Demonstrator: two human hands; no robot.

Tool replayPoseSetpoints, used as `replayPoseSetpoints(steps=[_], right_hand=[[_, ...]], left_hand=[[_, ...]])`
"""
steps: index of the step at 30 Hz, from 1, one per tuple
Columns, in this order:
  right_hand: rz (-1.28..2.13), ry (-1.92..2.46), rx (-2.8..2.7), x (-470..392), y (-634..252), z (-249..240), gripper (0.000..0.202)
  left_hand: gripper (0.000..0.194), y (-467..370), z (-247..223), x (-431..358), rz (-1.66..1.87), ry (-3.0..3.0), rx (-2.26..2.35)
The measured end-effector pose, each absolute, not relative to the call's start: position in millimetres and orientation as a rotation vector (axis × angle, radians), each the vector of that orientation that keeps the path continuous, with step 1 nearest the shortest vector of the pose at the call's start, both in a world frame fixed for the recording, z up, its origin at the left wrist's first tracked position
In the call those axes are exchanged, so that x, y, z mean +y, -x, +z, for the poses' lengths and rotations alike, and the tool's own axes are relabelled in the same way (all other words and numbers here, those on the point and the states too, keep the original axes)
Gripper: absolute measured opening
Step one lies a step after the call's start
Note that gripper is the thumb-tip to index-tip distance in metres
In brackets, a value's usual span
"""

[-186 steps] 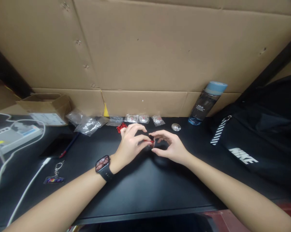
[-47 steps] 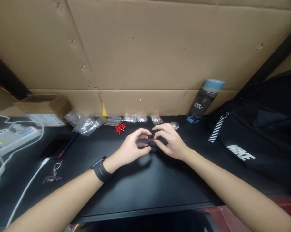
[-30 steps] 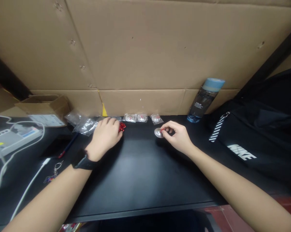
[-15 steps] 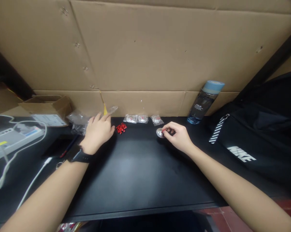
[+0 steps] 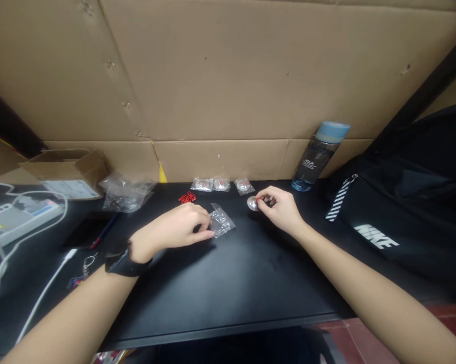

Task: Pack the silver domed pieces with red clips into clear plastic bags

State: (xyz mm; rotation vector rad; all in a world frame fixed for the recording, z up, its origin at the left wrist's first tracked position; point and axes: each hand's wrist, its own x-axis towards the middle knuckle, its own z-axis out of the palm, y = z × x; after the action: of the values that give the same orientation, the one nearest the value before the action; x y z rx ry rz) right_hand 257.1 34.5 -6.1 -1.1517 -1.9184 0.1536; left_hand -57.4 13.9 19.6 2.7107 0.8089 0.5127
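My left hand (image 5: pixel 186 225), a dark watch on its wrist, pinches the edge of a small clear plastic bag (image 5: pixel 222 221) over the middle of the black table. My right hand (image 5: pixel 279 207) is closed on a small shiny silver disc (image 5: pixel 253 203) with a bit of red at the fingertips. A little heap of red cords (image 5: pixel 187 197) lies just behind my left hand, partly hidden by it. Along the back, silver discs in clear bags (image 5: pixel 221 184) lie in a row, one bag (image 5: pixel 244 186) a little apart from the others.
A blue-capped water bottle (image 5: pixel 319 156) and a black backpack (image 5: pixel 402 202) stand at the right. On the left are an open cardboard box (image 5: pixel 66 172), crumpled plastic bags (image 5: pixel 125 192), a power strip (image 5: pixel 23 220), a white cable (image 5: pixel 48 290) and a keychain (image 5: pixel 84 270). Cardboard lines the back.
My left hand has come from the crumpled bags at the back left toward the middle, bringing a clear plastic bag. My right hand keeps holding the silver disc in about the same place.
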Motion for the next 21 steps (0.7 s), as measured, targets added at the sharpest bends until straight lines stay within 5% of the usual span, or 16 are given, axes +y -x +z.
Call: replayPoseSetpoints(steps=[5,15,21], right_hand=[[0.198,1.180,-2.061,36,-256,-10,0.016],[0.298,1.255,-2.251,39,-261,-18,0.015],[0.345,1.316,-2.241,39,-262,-17,0.029]], left_hand=[[0.019,45,10,12,0.499,-2.768,0.927],[0.074,31,-11,2,0.391,-2.848,0.962],[0.072,26,-15,0,0.257,-2.910,1.057]])
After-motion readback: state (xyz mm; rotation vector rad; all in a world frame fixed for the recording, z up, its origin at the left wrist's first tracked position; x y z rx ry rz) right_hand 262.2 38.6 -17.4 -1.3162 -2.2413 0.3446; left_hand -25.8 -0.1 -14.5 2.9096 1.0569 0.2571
